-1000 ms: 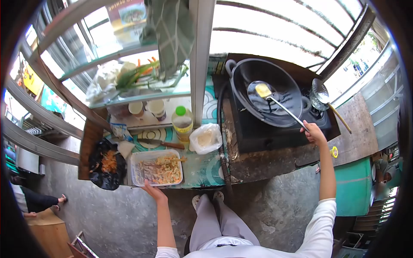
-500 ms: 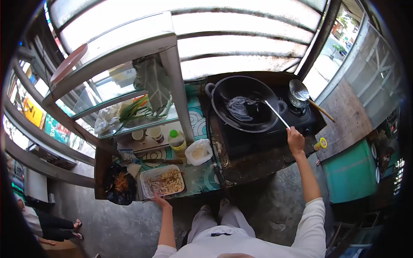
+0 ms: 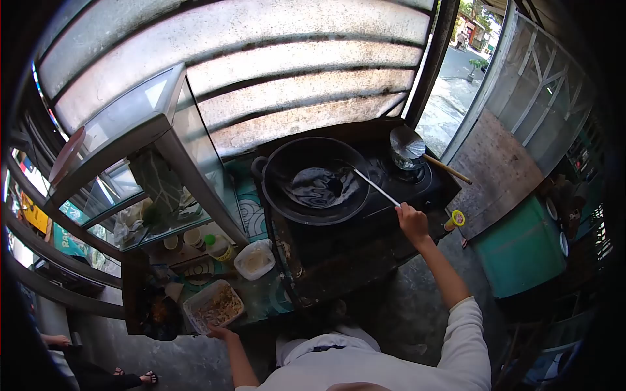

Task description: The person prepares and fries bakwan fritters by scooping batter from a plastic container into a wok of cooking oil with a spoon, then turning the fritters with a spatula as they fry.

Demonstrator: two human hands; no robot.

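My right hand (image 3: 412, 220) grips the long metal handle of a spatula (image 3: 375, 186) whose blade rests in the oil inside a black wok (image 3: 316, 180) on the stove (image 3: 365, 215). My left hand (image 3: 222, 333) touches the near edge of a clear plastic tray (image 3: 213, 306) holding cooked noodles, on the patterned counter at the lower left. A plastic bag with pale food (image 3: 254, 259) sits between tray and stove.
A skimmer ladle (image 3: 407, 144) with a wooden handle rests on the second burner. A glass display case (image 3: 140, 195) holds vegetables and cups; a green-capped bottle (image 3: 216, 246) stands below it. A black bag (image 3: 156, 313) lies left of the tray. Someone's feet (image 3: 134, 378) show at lower left.
The view has swung upward and back, so the stall looks smaller and lower. The yellow lump on the spatula is gone and the blade now lies in the wok. Both hands keep their holds.
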